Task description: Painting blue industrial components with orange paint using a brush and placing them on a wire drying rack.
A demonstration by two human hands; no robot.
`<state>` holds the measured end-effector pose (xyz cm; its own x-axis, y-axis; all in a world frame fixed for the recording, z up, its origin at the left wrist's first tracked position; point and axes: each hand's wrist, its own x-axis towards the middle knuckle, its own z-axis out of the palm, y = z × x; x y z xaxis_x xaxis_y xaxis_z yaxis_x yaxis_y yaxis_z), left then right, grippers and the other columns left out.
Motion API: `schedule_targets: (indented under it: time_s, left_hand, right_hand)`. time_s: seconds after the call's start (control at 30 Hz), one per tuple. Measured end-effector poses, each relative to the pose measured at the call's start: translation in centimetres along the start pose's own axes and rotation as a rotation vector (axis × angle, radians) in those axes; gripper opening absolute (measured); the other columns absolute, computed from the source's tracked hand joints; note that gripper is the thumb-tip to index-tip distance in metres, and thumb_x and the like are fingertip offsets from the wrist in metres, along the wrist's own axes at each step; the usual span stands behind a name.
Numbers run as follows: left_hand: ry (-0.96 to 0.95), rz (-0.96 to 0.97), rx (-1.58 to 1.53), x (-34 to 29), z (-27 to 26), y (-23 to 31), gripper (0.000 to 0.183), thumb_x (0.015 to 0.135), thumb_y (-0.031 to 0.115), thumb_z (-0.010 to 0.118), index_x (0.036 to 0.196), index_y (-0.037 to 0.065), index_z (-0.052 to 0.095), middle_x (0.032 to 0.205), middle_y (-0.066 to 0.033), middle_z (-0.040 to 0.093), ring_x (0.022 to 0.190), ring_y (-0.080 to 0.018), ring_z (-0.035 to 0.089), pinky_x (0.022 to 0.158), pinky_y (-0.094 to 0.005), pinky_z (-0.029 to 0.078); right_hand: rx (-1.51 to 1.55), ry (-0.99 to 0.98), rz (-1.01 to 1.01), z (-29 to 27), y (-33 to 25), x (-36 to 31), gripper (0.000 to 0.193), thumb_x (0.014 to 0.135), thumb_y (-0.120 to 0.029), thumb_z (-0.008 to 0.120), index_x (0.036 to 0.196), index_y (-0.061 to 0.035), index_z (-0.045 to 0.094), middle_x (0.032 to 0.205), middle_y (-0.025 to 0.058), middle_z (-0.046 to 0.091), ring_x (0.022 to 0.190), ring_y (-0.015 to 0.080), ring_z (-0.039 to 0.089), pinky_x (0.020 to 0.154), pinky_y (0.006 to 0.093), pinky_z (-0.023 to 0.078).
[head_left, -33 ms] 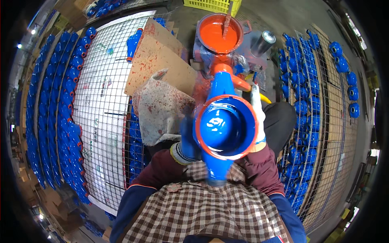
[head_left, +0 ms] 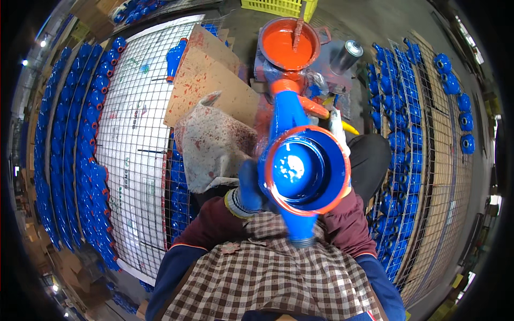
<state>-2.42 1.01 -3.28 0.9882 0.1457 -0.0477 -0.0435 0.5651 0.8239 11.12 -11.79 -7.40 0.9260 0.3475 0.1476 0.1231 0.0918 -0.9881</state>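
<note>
While wire-mesh racks flank the seated person, the left one (head_left: 131, 112) with rows of blue fittings (head_left: 67, 155) at its outer side and the right one (head_left: 441, 176) with more beside it, a blue fitting (head_left: 294, 168) with a red-rimmed round bowl is held up over the lap, its mouth facing the camera. Just beyond its far, red-coated end is a pot (head_left: 261, 49) of red paint (head_left: 281, 51), a stick (head_left: 297, 36) standing in it; a spray can (head_left: 348, 56) stands near the pot's right. Red-spattered cardboard (head_left: 211, 88) and a stained cloth (head_left: 211, 142) fill the space to the left of the fitting, and a yellow crate (head_left: 273, 6) sits farther off.

Both maroon-sleeved forearms come up from below, angled inward. The left hand (head_left: 248, 187), in a blue glove, is at the bowl's left side; its fingers are hidden, so I cannot tell how they close. The right hand (head_left: 338, 131), in a whitish glove, lies along the bowl's right side, partly covered by the rim, its grip likewise unclear.
</note>
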Motion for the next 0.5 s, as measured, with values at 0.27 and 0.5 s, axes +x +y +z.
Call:
schedule_targets:
  time_s: [0.27, 0.5]
  left_hand:
    - [-0.036, -0.336, -0.571, 2.6, 1.2, 3.2, 0.087, 0.086, 0.066, 0.054, 0.144, 0.005, 0.034, 0.142, -0.0208, 0.044, 0.126, -0.0312, 0.05, 0.108, -0.0465, 0.04]
    - [-0.165, 0.298, 1.164, 3.5, 0.7, 3.5, 0.066, 0.062, 0.017, 0.079, 0.121, 0.006, 0.051, 0.113, -0.0134, 0.057, 0.103, -0.03, 0.058, 0.087, -0.0389, 0.049]
  right_hand:
    - [0.686, 0.131, 0.123, -3.0, -5.8, 5.1, 0.022, 0.094, -0.022, 0.063, 0.107, -0.0056, 0.059, 0.092, 0.0041, 0.061, 0.083, 0.0124, 0.06, 0.076, 0.0252, 0.052]
    - [-0.739, -0.176, -0.503, -4.2, -9.2, 7.4, 0.016, 0.083, -0.013, 0.073, 0.097, -0.0063, 0.069, 0.083, 0.0081, 0.065, 0.07, 0.0207, 0.063, 0.063, 0.0286, 0.05]
